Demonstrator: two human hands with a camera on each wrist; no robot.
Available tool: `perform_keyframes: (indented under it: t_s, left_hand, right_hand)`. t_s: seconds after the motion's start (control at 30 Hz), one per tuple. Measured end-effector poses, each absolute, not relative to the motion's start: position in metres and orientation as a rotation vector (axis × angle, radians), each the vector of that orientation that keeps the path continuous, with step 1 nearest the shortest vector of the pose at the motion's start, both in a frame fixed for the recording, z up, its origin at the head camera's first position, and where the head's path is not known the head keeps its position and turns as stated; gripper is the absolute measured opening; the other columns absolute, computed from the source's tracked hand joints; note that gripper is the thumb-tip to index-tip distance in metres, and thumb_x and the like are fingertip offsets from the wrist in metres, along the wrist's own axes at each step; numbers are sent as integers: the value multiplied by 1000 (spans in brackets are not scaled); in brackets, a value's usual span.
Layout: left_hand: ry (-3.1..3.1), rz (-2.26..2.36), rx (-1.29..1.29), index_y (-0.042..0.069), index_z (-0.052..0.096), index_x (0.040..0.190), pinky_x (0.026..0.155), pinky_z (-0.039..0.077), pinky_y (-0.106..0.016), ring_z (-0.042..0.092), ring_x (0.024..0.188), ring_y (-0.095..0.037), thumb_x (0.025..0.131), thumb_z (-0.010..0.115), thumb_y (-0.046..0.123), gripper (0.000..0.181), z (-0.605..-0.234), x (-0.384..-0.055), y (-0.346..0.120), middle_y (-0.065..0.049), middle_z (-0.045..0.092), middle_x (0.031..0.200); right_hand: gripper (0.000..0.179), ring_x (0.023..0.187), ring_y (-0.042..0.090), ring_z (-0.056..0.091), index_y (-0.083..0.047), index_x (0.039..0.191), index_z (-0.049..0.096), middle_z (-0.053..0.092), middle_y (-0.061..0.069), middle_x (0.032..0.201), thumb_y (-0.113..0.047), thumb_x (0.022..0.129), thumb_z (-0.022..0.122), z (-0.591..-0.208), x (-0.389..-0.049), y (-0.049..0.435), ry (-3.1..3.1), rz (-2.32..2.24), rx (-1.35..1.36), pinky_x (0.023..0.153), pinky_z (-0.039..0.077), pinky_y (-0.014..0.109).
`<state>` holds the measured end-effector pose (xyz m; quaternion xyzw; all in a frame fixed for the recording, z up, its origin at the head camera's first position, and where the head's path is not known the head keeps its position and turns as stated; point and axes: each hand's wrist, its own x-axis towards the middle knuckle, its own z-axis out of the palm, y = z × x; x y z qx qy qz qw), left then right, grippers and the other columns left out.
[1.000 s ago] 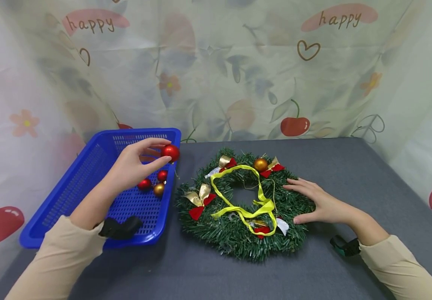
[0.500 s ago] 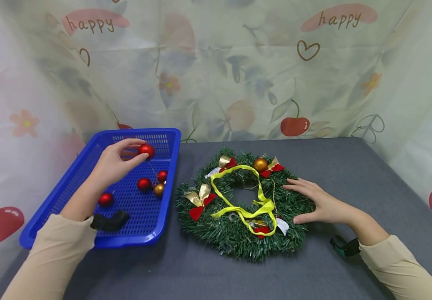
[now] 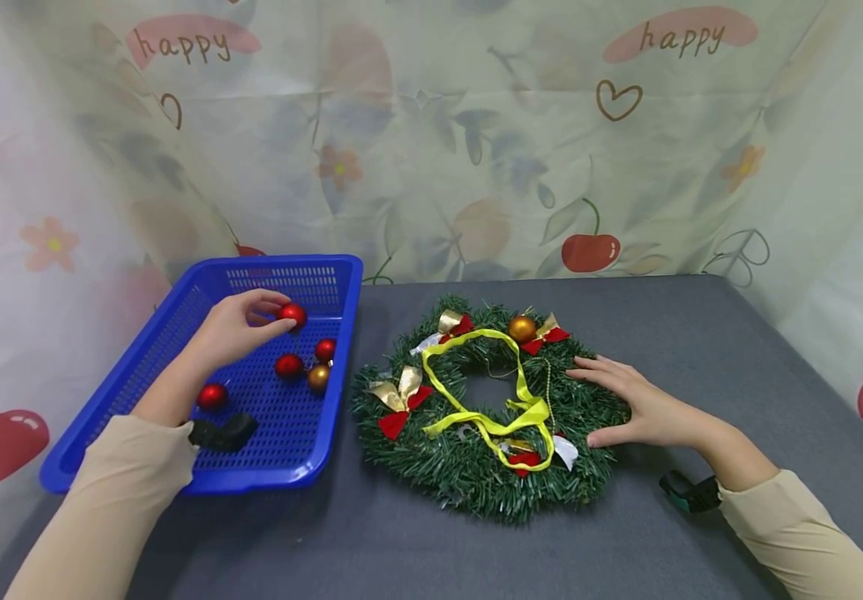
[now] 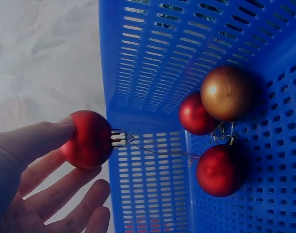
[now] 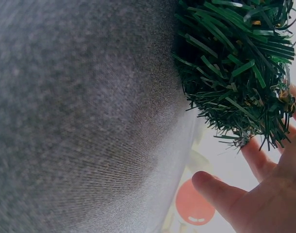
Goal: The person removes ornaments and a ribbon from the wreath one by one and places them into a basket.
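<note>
Over the blue basket (image 3: 319,454), my left hand (image 3: 232,332) pinches a red Christmas ball (image 3: 292,316) between thumb and fingers. In the left wrist view its silver cap and thin hanging string point away from the hand. Below it in the basket lie more red balls (image 3: 289,367) and a gold ball (image 3: 318,378). My right hand (image 3: 634,406) rests with spread fingers on the right edge of a green wreath (image 3: 431,454). The wreath carries red and gold bows (image 3: 405,400), a gold ball (image 3: 521,328) and a loose yellow ribbon (image 3: 476,417).
A dark grey cloth (image 3: 416,558) covers the table. Behind it hangs a printed curtain (image 3: 416,167) with more curtain at both sides. Another red ball (image 3: 212,397) lies in the basket's left part, near my left wrist. The basket stands just left of the wreath.
My left hand has moved left with the red ball, from the basket's right rim to over its middle, then slightly lower. My right hand and the wreath have stayed in place.
</note>
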<state>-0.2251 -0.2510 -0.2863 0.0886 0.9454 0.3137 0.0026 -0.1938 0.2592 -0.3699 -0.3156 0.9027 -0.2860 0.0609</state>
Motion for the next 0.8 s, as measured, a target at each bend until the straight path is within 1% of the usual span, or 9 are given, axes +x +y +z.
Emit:
perform_keyframes:
  t_s: [0.23,0.37,0.5,0.67,0.8]
  left_hand:
    - [2922,896,275,2,53,126,93,47,-53,55,114,-42,92,59,30,45,-289,-227,-251,-26,56,125]
    - [2894,862,295,1,50,129,94,45,-54,54,116,-43,93,57,29,47,-291,-228,-252,-27,55,127]
    - [2890,876,305,2,48,132,93,46,-54,54,115,-44,94,56,29,47,-289,-227,-251,-26,55,128]
    - [2925,928,356,4,52,129,89,49,-51,58,110,-41,94,56,28,43,-282,-223,-244,-24,58,125]
    - [2946,981,447,6,56,125,88,50,-49,61,107,-38,93,57,27,38,-270,-217,-226,-21,61,121]
  right_hand:
    - [77,137,52,14,-13,140,41,27,20,151,-33,75,77,-369,-193,259,2730,-866,-958,98,18,73]
    - [77,137,51,14,-13,140,41,27,20,151,-34,75,77,-369,-194,260,2734,-856,-961,98,18,72]
    - [77,136,51,15,-14,140,41,28,20,150,-34,75,77,-370,-194,260,2737,-860,-962,98,19,72]
    - [76,136,51,15,-14,139,42,28,20,150,-34,75,77,-371,-194,260,2743,-859,-968,98,19,72]
    - [77,136,51,15,-14,139,42,28,21,150,-34,74,77,-371,-194,260,2744,-862,-972,98,19,72]
